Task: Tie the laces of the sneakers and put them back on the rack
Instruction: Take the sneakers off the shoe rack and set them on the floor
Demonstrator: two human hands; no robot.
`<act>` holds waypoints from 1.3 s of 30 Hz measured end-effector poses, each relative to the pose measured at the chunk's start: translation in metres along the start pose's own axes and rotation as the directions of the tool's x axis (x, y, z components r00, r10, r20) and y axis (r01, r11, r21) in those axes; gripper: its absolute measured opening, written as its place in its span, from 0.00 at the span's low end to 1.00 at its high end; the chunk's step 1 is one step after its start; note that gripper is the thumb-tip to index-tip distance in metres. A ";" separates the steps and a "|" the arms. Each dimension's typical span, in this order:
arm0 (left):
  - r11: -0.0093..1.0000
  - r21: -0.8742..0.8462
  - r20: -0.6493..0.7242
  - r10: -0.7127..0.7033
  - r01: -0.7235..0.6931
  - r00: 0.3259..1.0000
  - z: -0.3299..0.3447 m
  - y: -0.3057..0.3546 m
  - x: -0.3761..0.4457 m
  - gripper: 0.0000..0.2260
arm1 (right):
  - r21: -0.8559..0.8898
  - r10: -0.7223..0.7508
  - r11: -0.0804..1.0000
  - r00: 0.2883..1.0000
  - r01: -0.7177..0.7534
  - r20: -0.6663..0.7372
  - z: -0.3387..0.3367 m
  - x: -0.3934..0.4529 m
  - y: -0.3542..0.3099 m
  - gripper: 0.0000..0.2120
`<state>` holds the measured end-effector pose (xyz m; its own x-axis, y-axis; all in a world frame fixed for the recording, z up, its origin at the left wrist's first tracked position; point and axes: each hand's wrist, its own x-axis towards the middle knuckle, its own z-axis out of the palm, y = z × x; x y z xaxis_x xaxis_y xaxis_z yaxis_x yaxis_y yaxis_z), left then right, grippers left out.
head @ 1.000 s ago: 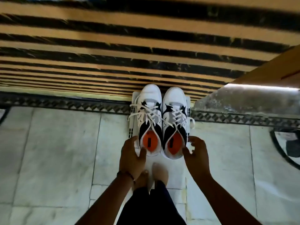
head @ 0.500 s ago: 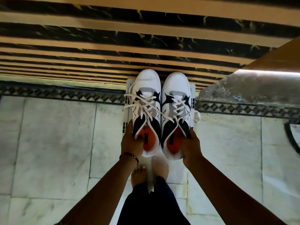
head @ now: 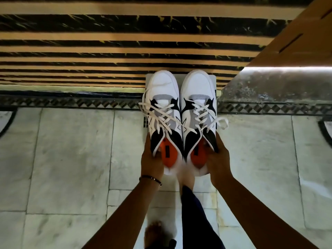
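Note:
Two white sneakers with black panels and orange insoles sit side by side, toes pointing away from me. My left hand (head: 151, 161) grips the heel side of the left sneaker (head: 164, 97), thumb inside the opening. My right hand (head: 218, 159) grips the right sneaker (head: 197, 90) the same way. The white laces (head: 162, 116) lie loose across both tongues, with ends trailing off the outer sides. A white flat stand (head: 213, 81) shows under and around the pair.
A staircase with tan treads and black marble risers (head: 107, 51) rises ahead. A wooden panel (head: 296, 42) and a grey ledge (head: 273, 83) stand at the right. My bare feet (head: 186, 177) rest on the pale marble floor (head: 71, 159) below the shoes.
My hands went from open behind the heels to gripping both sneakers. The pair now appears larger and nearer, and one foot has stepped back.

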<state>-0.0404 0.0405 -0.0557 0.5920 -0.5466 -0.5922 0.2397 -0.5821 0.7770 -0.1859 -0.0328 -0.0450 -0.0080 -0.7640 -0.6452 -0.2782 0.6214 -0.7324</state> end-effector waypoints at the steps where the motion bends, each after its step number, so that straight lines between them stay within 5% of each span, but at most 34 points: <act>1: 1.000 -0.010 0.008 0.022 -0.022 1.000 -0.006 -0.004 -0.013 0.23 | -0.006 -0.016 1.000 1.000 0.016 -0.001 -0.003 -0.014 0.006 0.21; 16: 0.994 0.092 0.131 -0.064 0.052 0.989 -0.085 -0.164 -0.155 0.26 | -0.036 0.041 0.998 0.997 -0.043 -0.071 -0.026 -0.187 0.174 0.16; 27: 0.985 0.171 0.175 -0.045 0.015 0.983 -0.027 -0.357 -0.012 0.26 | -0.117 0.086 0.989 0.995 -0.091 -0.054 0.016 -0.021 0.359 0.16; 35: 0.953 0.236 0.184 0.150 -0.192 0.971 0.001 -0.407 0.051 0.24 | -0.038 -0.020 0.999 1.000 0.020 0.006 0.028 0.061 0.407 0.15; 39: 0.920 0.260 0.257 0.227 -0.294 0.939 -0.003 -0.414 0.057 0.21 | -0.170 -0.102 0.978 0.988 0.121 0.120 0.022 0.068 0.414 0.17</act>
<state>-0.1033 0.2519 -0.4108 0.4124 -0.8007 -0.4346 -0.1533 -0.5312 0.8333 -0.2801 0.1763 -0.3968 0.1357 -0.7968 -0.5888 -0.4362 0.4856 -0.7576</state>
